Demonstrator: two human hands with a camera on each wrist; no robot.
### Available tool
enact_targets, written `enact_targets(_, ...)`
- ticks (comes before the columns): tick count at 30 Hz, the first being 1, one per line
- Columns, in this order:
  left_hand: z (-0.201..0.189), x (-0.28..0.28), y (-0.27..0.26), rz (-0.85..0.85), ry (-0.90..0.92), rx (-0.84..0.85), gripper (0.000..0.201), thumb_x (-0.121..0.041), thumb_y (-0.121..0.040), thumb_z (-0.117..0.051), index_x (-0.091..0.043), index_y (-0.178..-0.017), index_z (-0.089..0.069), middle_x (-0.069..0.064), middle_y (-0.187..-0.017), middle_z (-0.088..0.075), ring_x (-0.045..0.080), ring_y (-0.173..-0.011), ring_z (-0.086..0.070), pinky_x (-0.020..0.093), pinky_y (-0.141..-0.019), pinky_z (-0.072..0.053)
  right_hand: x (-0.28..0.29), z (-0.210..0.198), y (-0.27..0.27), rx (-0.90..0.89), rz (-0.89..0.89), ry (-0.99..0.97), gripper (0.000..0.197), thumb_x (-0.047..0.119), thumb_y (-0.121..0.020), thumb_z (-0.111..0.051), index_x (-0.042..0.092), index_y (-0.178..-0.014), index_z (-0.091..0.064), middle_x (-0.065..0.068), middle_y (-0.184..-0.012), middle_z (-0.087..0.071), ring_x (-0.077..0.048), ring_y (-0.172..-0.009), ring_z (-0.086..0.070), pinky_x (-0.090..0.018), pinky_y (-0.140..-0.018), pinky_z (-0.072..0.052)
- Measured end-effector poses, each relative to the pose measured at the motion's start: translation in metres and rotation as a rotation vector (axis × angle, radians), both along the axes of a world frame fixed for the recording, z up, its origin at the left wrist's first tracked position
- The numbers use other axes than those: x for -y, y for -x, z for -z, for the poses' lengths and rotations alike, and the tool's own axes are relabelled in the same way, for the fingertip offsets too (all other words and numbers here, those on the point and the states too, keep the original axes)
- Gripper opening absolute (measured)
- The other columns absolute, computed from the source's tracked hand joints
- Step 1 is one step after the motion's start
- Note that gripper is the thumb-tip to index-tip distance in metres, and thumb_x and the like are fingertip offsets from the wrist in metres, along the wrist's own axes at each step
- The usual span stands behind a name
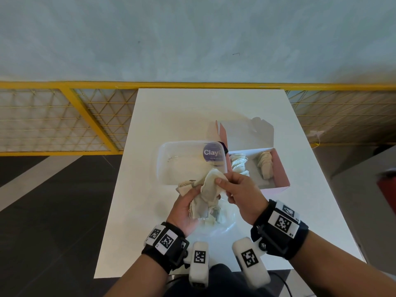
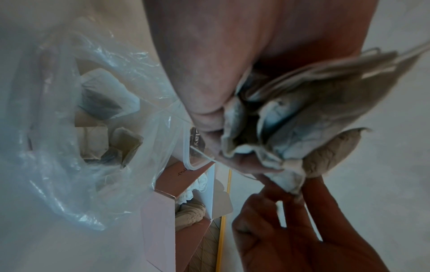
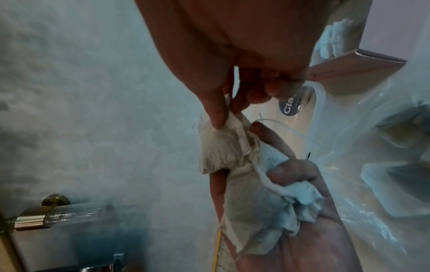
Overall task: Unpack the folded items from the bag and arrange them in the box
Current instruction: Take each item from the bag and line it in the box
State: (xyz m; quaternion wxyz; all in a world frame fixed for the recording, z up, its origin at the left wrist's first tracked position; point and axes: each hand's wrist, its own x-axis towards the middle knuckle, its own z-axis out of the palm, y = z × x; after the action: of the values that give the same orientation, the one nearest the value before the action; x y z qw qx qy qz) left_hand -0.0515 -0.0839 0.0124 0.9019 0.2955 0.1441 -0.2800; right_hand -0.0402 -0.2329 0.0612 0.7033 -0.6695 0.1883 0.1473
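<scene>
Head view: your left hand [image 1: 184,211] cradles a bunch of cream folded cloths [image 1: 204,196] over the near part of the surface [image 1: 150,116], and your right hand [image 1: 240,195] pinches the top piece's far corner. The pink box [image 1: 279,170] lies forward and to the right (partly filled already), nearer your right hand; the held piece's long axis runs roughly near-to-far.
</scene>
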Motion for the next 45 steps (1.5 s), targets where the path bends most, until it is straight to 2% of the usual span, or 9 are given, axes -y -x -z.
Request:
enact_targets(2,-0.001,-0.001,0.0,-0.007,0.033,-0.033,0.058,-0.029,-0.051,-0.092,-0.012,-0.102,-0.07,0.015,-0.102,-0.065,0.033,-0.094,-0.058,0.034,-0.061,-0.053,0.003,-0.002,-0.002,0.02,0.017,0.024,0.006,0.014,-0.084,-0.065,0.008,-0.086,-0.065,0.003,-0.069,-0.057,-0.006,-0.058,-0.047,-0.018,-0.053,-0.036)
enact_targets(6,-0.001,-0.005,-0.001,-0.04,0.08,-0.133,0.044,-0.02,-0.046,-0.092,-0.016,-0.084,-0.071,0.016,-0.103,-0.065,0.038,-0.105,-0.053,0.034,-0.054,-0.053,0.018,-0.008,-0.008,0.057,0.042,-0.012,0.004,0.013,-0.083,-0.066,0.012,-0.079,-0.065,-0.006,-0.08,-0.061,-0.017,-0.072,-0.049,-0.026,-0.062,-0.036)
enact_targets(13,0.004,-0.003,-0.003,-0.05,0.061,-0.18,0.023,-0.011,-0.078,-0.067,-0.014,-0.098,-0.056,0.015,-0.106,-0.06,0.036,-0.102,-0.054,0.033,-0.054,-0.053,0.029,-0.019,-0.006,0.063,-0.112,-0.101,0.022,0.008,-0.084,-0.063,0.018,-0.066,-0.066,-0.003,-0.074,-0.066,-0.015,-0.067,-0.058,-0.027,-0.066,-0.041)
enact_targets(21,0.009,-0.016,-0.004,-0.048,0.045,-0.102,0.028,-0.012,-0.063,-0.079,-0.011,-0.083,-0.06,0.011,-0.078,-0.062,0.026,-0.067,-0.064,0.031,-0.051,-0.051,0.033,-0.022,-0.006,0.142,-0.071,-0.027,0.013,0.001,-0.083,-0.062,0.01,-0.075,-0.067,-0.004,-0.068,-0.07,-0.016,-0.063,-0.065,-0.026,-0.059,-0.053)
enact_targets(27,0.008,-0.027,-0.006,-0.103,-0.018,-0.082,0.018,-0.011,-0.062,-0.077,-0.02,-0.071,-0.064,0.007,-0.084,-0.061,0.025,-0.074,-0.059,0.029,-0.049,-0.047,0.041,-0.023,-0.008,0.182,-0.09,0.121,0.006,0.005,-0.082,-0.067,0.007,-0.076,-0.069,-0.016,-0.076,-0.064,-0.026,-0.072,-0.054,-0.04,-0.07,-0.048)
enact_targets(33,0.005,-0.034,-0.01,-0.206,-0.086,-0.176,0.007,-0.015,-0.078,-0.063,-0.022,-0.08,-0.06,0.004,-0.089,-0.065,0.02,-0.073,-0.064,0.031,-0.059,-0.045,0.044,-0.044,-0.006,0.269,-0.212,0.177,0.007,-0.003,-0.083,-0.062,0.001,-0.078,-0.063,0.011,-0.056,-0.064,0.006,-0.057,-0.056,-0.014,-0.062,-0.045)
enact_targets(37,-0.003,-0.03,-0.013,-0.218,-0.075,-0.161,0.004,-0.016,-0.079,-0.059,-0.02,-0.079,-0.06,0.003,-0.08,-0.069,0.017,-0.067,-0.067,0.028,-0.057,-0.05,0.04,-0.045,-0.006,0.265,-0.453,0.227,0.009,0.004,-0.081,-0.068,0.013,-0.076,-0.068,0.009,-0.062,-0.061,-0.01,-0.062,-0.052,-0.02,-0.065,-0.044)
enact_targets(42,-0.002,-0.028,-0.013,-0.173,-0.139,-0.112,0.003,-0.017,-0.074,-0.066,-0.02,-0.072,-0.066,0.002,-0.083,-0.066,0.019,-0.073,-0.064,0.033,-0.06,-0.048,0.032,-0.031,-0.014,0.227,-0.455,0.269,0.025,0.041,-0.067,-0.073,0.019,-0.081,-0.068,-0.02,-0.071,-0.057,-0.024,-0.069,-0.048,-0.041,-0.069,-0.042)
enact_targets(45,-0.001,-0.033,-0.013,-0.159,-0.11,-0.103,0.03,-0.019,-0.054,-0.083,-0.02,-0.077,-0.063,0.004,-0.084,-0.063,0.022,-0.073,-0.06,0.031,-0.054,-0.045,0.035,-0.025,-0.015,0.214,-0.443,0.25,0.007,0.019,-0.078,-0.073,0.014,-0.078,-0.068,-0.016,-0.069,-0.058,-0.025,-0.067,-0.049,-0.04,-0.067,-0.042)
